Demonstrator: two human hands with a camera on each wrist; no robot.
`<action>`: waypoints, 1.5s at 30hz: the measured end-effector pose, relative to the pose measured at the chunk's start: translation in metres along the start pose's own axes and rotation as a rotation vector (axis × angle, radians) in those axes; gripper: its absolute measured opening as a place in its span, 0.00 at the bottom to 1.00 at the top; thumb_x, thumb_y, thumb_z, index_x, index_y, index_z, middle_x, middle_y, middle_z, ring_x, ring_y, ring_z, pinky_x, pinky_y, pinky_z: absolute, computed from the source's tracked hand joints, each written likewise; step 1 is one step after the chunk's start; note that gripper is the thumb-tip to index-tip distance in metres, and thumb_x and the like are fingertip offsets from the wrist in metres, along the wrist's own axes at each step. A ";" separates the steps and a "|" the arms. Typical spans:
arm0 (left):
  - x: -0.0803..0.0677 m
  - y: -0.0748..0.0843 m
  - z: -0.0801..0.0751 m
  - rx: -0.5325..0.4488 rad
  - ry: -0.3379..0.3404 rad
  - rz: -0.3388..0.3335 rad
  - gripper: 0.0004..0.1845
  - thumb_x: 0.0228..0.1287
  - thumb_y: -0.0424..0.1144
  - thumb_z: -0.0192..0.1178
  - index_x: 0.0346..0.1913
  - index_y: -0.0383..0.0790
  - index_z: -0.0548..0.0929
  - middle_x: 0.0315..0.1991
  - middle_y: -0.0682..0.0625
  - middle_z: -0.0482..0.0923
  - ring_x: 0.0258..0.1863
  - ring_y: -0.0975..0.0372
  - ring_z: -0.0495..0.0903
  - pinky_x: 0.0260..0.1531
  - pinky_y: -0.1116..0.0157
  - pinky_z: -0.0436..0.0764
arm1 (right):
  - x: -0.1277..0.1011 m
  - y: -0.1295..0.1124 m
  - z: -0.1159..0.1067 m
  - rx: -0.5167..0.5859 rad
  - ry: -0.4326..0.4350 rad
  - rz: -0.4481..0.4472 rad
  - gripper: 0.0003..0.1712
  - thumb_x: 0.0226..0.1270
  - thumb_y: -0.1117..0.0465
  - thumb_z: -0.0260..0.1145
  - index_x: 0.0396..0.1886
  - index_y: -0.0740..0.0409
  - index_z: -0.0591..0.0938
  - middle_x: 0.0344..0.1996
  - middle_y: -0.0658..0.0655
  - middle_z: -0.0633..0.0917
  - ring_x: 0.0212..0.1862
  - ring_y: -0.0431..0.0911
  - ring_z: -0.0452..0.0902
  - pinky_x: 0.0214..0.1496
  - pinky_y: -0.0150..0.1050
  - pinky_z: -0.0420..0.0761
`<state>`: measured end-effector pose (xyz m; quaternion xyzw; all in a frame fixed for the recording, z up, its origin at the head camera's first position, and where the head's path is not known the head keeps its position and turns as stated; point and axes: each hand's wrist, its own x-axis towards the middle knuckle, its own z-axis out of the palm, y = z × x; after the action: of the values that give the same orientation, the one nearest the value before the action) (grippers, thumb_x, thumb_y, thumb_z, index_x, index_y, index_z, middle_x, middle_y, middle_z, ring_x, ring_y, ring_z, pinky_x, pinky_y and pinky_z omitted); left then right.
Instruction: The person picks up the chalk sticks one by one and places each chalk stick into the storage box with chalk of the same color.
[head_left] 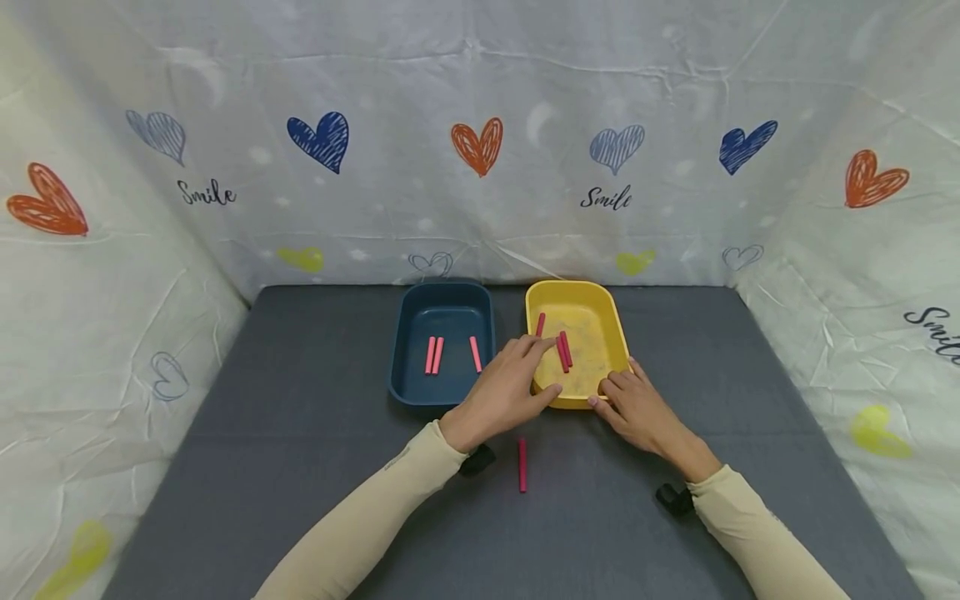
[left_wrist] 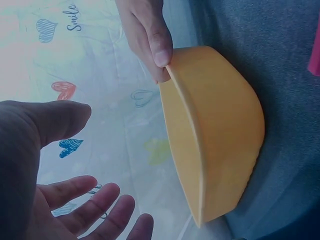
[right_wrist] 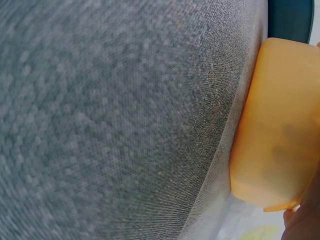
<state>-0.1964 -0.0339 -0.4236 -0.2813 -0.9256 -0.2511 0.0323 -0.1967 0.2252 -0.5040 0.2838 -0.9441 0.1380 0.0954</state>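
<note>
The yellow tray [head_left: 588, 310] has dark pink sticks [head_left: 566, 350] lying inside it. My right hand [head_left: 637, 410] grips its near right corner, thumb outside the rim and fingers over the inner side. My left hand [head_left: 510, 385] hovers over the tray's left edge. In the left wrist view its fingers [left_wrist: 100, 205] are spread, holding nothing. Left of it stands a dark blue tray [head_left: 401, 354] containing lighter pink sticks [head_left: 432, 356]. Another dark pink stick [head_left: 522, 465] lies on the cloth, just in front of the gap between the trays.
A dark grey cloth [head_left: 300, 375] covers the table. White sheets printed with hearts [head_left: 477, 146] hang behind and along both sides. Both trays stand close to the back sheet, side by side with a narrow gap.
</note>
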 end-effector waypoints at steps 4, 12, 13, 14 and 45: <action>-0.006 -0.003 0.000 -0.005 0.011 -0.015 0.35 0.62 0.52 0.66 0.69 0.45 0.69 0.60 0.50 0.73 0.54 0.59 0.73 0.56 0.61 0.79 | 0.001 0.000 -0.001 -0.005 -0.004 0.002 0.13 0.73 0.49 0.59 0.31 0.50 0.76 0.29 0.50 0.77 0.42 0.49 0.76 0.75 0.62 0.54; -0.027 -0.002 -0.001 0.006 0.027 -0.010 0.33 0.62 0.52 0.66 0.67 0.45 0.71 0.60 0.51 0.74 0.57 0.60 0.73 0.59 0.59 0.78 | 0.000 0.001 0.000 0.005 -0.004 -0.002 0.12 0.73 0.49 0.59 0.31 0.49 0.76 0.29 0.49 0.76 0.42 0.49 0.76 0.75 0.62 0.54; -0.029 -0.002 -0.001 0.009 0.026 -0.010 0.33 0.61 0.52 0.66 0.67 0.45 0.71 0.60 0.51 0.74 0.57 0.60 0.73 0.59 0.59 0.78 | 0.000 0.001 0.000 0.008 -0.003 -0.003 0.12 0.73 0.49 0.59 0.31 0.49 0.76 0.29 0.49 0.76 0.42 0.49 0.76 0.75 0.62 0.54; -0.031 -0.002 -0.002 0.012 0.027 -0.009 0.33 0.61 0.52 0.66 0.67 0.45 0.71 0.60 0.51 0.74 0.57 0.60 0.73 0.59 0.59 0.78 | 0.000 0.001 0.000 0.009 0.000 -0.004 0.12 0.73 0.49 0.59 0.31 0.49 0.75 0.29 0.49 0.76 0.42 0.49 0.75 0.75 0.62 0.54; -0.093 -0.017 0.026 -0.075 -0.037 -0.051 0.30 0.61 0.51 0.67 0.63 0.44 0.76 0.59 0.53 0.73 0.57 0.62 0.71 0.56 0.59 0.79 | 0.001 0.002 0.001 0.024 -0.013 0.012 0.13 0.75 0.48 0.56 0.32 0.48 0.76 0.30 0.49 0.76 0.43 0.48 0.74 0.76 0.61 0.51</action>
<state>-0.1251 -0.0804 -0.4726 -0.2634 -0.9228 -0.2813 -0.0017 -0.1989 0.2258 -0.5049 0.2800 -0.9447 0.1482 0.0850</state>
